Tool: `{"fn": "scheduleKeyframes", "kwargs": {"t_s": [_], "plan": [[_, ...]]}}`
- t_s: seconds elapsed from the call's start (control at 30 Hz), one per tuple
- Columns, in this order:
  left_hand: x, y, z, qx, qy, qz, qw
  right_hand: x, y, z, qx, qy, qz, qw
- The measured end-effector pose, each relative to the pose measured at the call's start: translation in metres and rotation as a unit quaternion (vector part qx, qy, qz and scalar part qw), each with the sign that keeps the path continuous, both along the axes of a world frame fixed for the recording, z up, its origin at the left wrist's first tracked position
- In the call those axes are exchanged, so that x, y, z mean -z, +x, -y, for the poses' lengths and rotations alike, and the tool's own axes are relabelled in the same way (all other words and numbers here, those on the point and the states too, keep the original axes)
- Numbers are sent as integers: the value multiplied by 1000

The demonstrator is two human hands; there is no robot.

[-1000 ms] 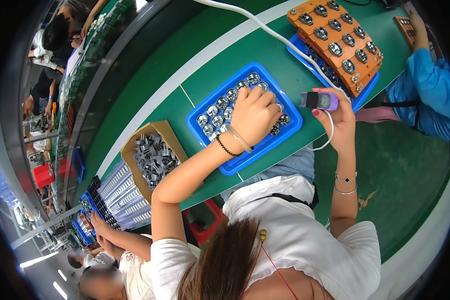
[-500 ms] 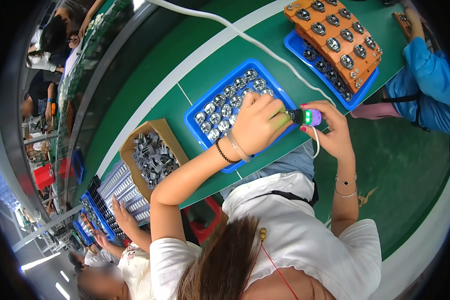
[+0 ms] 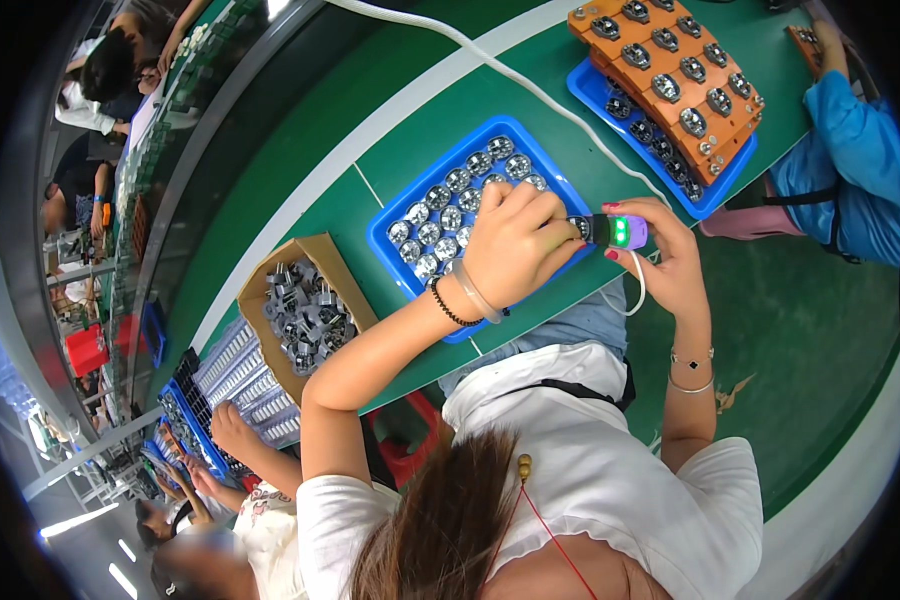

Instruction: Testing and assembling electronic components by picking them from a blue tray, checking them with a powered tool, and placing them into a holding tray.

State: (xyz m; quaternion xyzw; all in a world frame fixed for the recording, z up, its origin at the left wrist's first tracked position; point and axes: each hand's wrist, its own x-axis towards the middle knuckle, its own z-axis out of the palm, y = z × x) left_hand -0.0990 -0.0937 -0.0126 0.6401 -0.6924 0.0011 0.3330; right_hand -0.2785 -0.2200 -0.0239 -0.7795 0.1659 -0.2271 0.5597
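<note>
Nearest on my feed is the white shirt [image 3: 530, 400], both bare arms reaching out past it. I see the left hand [image 3: 518, 240] curled over the right part of a blue tray [image 3: 558, 172], its fingers drawn nearly together on a small round silver part [image 3: 578, 228], which they mostly hide. The right hand [image 3: 667, 252] has its thumb and fingers parted only by the purple handheld device [image 3: 631, 232] they grip. Green lights glow on it; its black end is at the silver part, though I can't tell whether they touch. A thin white cable [image 3: 641, 285] hangs in a loop below.

Under the left hand, more round silver parts [image 3: 430, 234] line the tray on the green surface [image 3: 450, 120]. To the left, a cardboard box [image 3: 355, 272] holds loose grey-and-silver pieces [image 3: 310, 320]. Farther right, an orange rack [image 3: 692, 95] rests over a second blue tray [image 3: 710, 205]. Beyond it sits a co-worker in blue [image 3: 860, 150].
</note>
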Motion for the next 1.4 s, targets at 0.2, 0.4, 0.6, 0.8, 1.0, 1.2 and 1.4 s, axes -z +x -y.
{"fn": "scheduleKeyframes", "kwargs": {"t_s": [0.2,0.4,0.6,0.8,1.0,1.2,1.4], "plan": [[-3,0,2,-3,-24,3,1000,-5,5,0,-3,-16,10,1000],[-2,-2,3,2,-20,12,1000,-8,12,-4,-5,-67,7,998],[-3,-1,2,-4,-2,3,1000,-2,8,-3,16,-48,7,999],[4,0,0,1,17,32,999,4,1,-4,138,111,92,980],[9,-8,-2,-39,55,35,997,-4,-3,2,67,21,43,997],[-6,-19,-37,-149,99,-10,984,3,-2,0,0,-23,44,999],[16,-35,-39,-220,44,-2,975,-3,10,-4,-52,-38,13,998]]}}
